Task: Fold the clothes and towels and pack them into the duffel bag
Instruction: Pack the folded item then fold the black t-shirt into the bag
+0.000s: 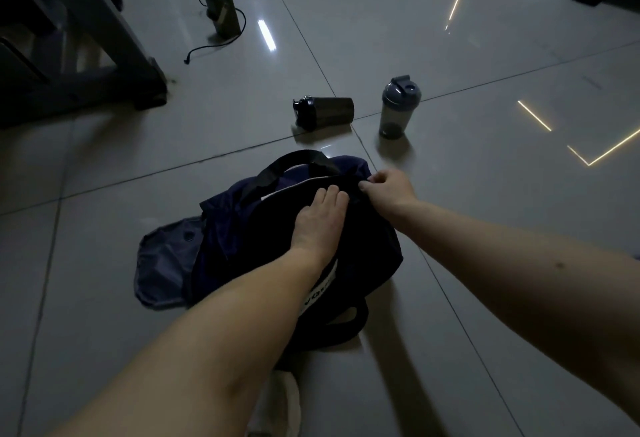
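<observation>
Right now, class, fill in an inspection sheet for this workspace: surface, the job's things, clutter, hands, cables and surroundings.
Surface: glossy tiled floor, reflecting light strips.
Job's things: dark duffel bag on the floor, grey flap spread at its left; no loose clothes or towels seen.
Clutter: dark shaker bottle lying on its side; grey shaker bottle upright beside it, apart; pale item at bottom edge, unclear.
Grippers: left hand presses flat on the bag; right hand pinches the bag's top.
Cables: black cord trailing from a small box.
Surroundings: dark furniture frame at far left.
</observation>
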Action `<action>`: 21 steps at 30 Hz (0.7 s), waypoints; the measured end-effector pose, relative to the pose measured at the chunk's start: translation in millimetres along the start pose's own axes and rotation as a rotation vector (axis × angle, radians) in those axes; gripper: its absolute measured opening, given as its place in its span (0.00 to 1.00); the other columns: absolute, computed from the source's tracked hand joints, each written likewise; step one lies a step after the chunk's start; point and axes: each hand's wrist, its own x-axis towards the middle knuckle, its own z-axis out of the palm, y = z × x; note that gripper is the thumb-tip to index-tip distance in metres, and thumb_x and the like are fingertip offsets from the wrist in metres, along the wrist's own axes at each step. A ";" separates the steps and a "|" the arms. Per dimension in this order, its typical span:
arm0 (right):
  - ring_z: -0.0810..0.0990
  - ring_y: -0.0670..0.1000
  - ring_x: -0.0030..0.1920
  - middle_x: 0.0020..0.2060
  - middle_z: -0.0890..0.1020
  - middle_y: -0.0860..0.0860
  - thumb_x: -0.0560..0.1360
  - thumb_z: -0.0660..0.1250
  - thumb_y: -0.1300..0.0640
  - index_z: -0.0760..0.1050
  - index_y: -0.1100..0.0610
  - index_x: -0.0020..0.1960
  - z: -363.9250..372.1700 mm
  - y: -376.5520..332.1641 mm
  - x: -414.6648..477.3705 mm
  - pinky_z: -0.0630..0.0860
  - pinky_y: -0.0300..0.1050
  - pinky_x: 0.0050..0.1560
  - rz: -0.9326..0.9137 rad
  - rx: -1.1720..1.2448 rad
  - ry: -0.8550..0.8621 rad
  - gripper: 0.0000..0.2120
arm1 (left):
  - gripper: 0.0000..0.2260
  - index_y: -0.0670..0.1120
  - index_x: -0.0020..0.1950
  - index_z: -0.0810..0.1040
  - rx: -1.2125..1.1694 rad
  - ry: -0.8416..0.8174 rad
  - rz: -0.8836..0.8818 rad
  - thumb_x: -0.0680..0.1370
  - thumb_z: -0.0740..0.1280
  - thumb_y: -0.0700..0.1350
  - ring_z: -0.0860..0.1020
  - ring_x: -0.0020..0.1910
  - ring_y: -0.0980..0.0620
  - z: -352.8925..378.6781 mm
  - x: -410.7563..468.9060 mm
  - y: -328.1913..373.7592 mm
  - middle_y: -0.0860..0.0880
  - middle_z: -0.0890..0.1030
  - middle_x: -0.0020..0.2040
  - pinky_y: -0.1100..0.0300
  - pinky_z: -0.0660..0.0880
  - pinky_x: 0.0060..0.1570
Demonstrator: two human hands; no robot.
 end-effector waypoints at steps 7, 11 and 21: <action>0.82 0.49 0.46 0.43 0.82 0.49 0.77 0.71 0.51 0.79 0.52 0.48 -7.8 13.7 -3.9 0.80 0.46 0.50 -0.086 -0.127 -0.041 0.05 | 0.27 0.46 0.71 0.63 -0.004 -0.118 0.087 0.75 0.70 0.44 0.68 0.63 0.45 21.2 11.7 4.7 0.45 0.66 0.67 0.52 0.77 0.51; 0.79 0.50 0.46 0.44 0.78 0.47 0.76 0.71 0.53 0.73 0.50 0.49 -10.5 25.6 -14.1 0.76 0.46 0.47 -0.178 -0.372 0.057 0.07 | 0.29 0.47 0.69 0.65 -0.027 -0.128 0.119 0.73 0.73 0.48 0.68 0.62 0.45 29.1 6.4 -5.6 0.46 0.67 0.66 0.51 0.75 0.55; 0.77 0.54 0.44 0.42 0.77 0.49 0.75 0.68 0.48 0.70 0.51 0.46 14.5 55.3 -68.8 0.77 0.51 0.48 0.103 -0.411 0.094 0.09 | 0.28 0.48 0.69 0.66 -0.130 -0.085 0.111 0.73 0.73 0.52 0.68 0.64 0.48 33.4 3.2 -22.4 0.49 0.69 0.67 0.55 0.76 0.53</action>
